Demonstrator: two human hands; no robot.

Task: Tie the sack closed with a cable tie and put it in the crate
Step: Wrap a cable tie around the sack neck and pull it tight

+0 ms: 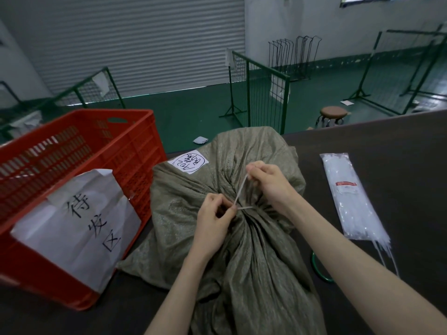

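A grey-green woven sack (183,213) lies on the dark table, its neck gathered in the middle. A white label sticks to its far side. A pale cable tie (240,193) is looped around the gathered neck. My left hand (212,221) pinches the tie's head at the neck. My right hand (268,182) grips the tie's free tail, held up and away from the neck. The red plastic crate (79,151) stands to the left of the sack, with a white paper sign taped on its near wall.
A clear bag of white cable ties (348,197) lies on the table at the right. A green ring (316,267) peeks out beside my right forearm. Beyond the table's far edge are a green floor, wire fence panels (261,88) and a brown stool (332,114).
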